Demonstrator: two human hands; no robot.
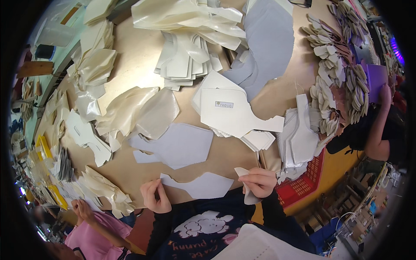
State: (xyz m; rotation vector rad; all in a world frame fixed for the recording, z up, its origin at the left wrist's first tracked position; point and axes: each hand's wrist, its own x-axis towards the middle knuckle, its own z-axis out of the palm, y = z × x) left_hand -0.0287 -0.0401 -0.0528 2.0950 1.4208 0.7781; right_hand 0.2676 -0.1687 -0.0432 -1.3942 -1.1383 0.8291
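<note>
My left hand (156, 196) is at the table's near edge, its thumb and fingers pinching the narrow left end of a pale grey shaped fabric piece (208, 185). That piece lies flat along the edge in front of me. To its right, my right hand (261, 182) is closed on a small off-white piece (239, 172), which sticks out past the fingertips and below them. Just beyond my hands lies a stack of similar grey pieces (182, 143). Farther right is a pile of white shaped pieces (225, 108) with a small label on the top one.
Translucent cream sheets (186, 19) and large grey pieces (271, 43) cover the far table. Bundled pieces (357, 93) line the right side, above a red crate (303, 177). A co-worker in pink (97, 234) sits at left; another person's arm (378, 130) reaches in at right.
</note>
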